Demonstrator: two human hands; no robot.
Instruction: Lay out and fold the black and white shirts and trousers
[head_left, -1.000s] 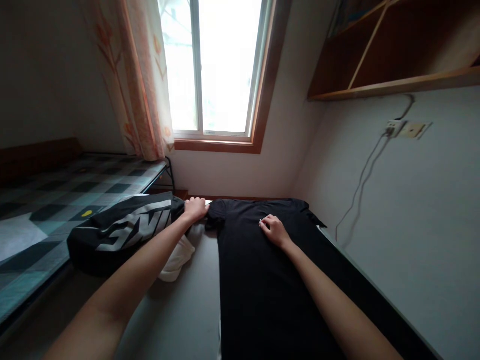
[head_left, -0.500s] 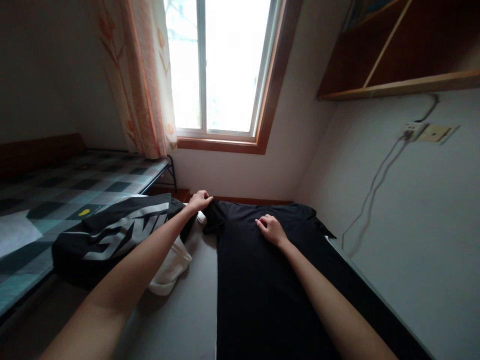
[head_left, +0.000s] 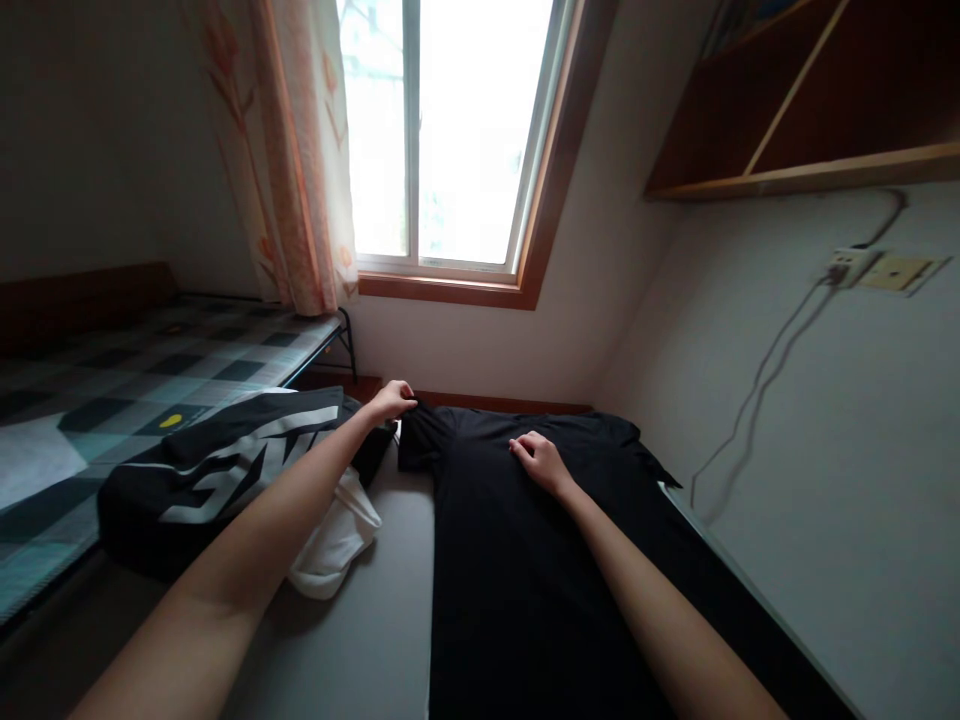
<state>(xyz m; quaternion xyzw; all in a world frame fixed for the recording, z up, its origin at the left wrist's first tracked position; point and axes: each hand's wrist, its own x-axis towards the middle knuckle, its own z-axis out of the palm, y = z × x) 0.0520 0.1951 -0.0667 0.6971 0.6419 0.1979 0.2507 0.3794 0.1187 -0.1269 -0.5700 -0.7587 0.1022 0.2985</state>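
Note:
A black T-shirt [head_left: 510, 570] lies spread out on the grey table surface [head_left: 360, 640], its collar end toward the window. My left hand [head_left: 392, 400] is closed in a pinch on the edge of its left sleeve, which is stretched outward. Flat on the upper chest of the shirt rests my right hand [head_left: 541, 460], open, with its fingers slightly bent and touching the cloth. The shirt's right sleeve hangs over the far right edge, by the wall.
Left of the shirt lies a bunched black garment [head_left: 142, 500] with grey lettering, and a white cloth [head_left: 337, 540] sticks out under my left forearm. A checked bed [head_left: 247, 340] stands at the left. A shelf [head_left: 810, 175] and a power cord [head_left: 765, 370] are on the right wall.
My left hand has moved slightly left, drawing the sleeve outward so it lies flatter. My right hand stays in place on the shirt.

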